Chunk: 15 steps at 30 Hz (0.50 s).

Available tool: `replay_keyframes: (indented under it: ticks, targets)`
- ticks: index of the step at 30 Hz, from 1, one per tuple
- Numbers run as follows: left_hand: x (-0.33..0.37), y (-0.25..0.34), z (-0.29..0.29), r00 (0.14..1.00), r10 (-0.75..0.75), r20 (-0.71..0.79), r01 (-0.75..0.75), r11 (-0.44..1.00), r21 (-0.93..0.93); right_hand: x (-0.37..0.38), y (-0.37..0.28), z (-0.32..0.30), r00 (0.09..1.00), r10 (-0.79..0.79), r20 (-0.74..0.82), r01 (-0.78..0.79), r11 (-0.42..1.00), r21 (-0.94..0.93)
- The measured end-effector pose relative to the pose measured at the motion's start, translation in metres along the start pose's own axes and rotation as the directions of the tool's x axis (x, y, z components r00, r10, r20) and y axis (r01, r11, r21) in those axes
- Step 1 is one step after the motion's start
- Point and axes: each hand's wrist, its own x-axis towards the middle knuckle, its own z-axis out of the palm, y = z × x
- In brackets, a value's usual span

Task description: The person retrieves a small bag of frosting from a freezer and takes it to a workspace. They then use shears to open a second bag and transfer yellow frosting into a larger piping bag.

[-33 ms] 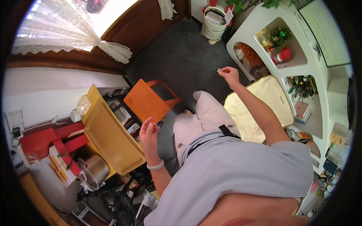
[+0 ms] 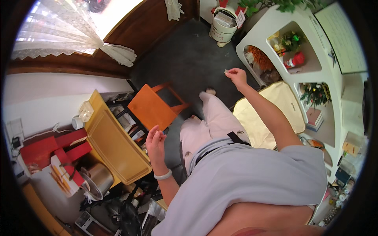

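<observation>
My right hand [image 2: 237, 78] is held out over the dark floor, thumb and fingers pinched on a small pale piece [image 2: 226, 72] whose kind I cannot make out. Lower and to the left, my left hand [image 2: 155, 146] is raised with its fingers curled together. A tiny blue spot [image 2: 163, 133] shows at its fingertips, too small to name. An orange wooden stool [image 2: 151, 106] stands just beyond the left hand. Below my right forearm lies a cream-coloured folded cover or bag [image 2: 271, 112], touching neither hand.
A yellow wooden table [image 2: 118, 145] at the left bears red boxes [image 2: 39, 151] and a metal pot [image 2: 100, 177]. On the right stands a white shelf unit [image 2: 334, 98] with plants and books. A white bucket [image 2: 222, 29] is at the back. Clutter lies at the lower left.
One of my feet now shows beyond my knees as the leg has moved forward. Both hands stay much where they were, still closed.
</observation>
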Motion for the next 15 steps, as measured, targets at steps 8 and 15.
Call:
replay_keyframes:
  ticks: [8,15]
  targets:
    - [0.041,-0.047,0.020,0.886,-0.086,-0.456,0.017,0.988,-0.153,0.314,0.021,0.092,0.920,0.127,-0.370,-0.195,0.969,-0.153]
    - [0.104,-0.087,0.092,0.676,-0.390,-0.625,0.233,0.918,-0.321,0.539,0.057,0.064,0.790,0.101,-0.605,-0.419,0.809,-0.412]
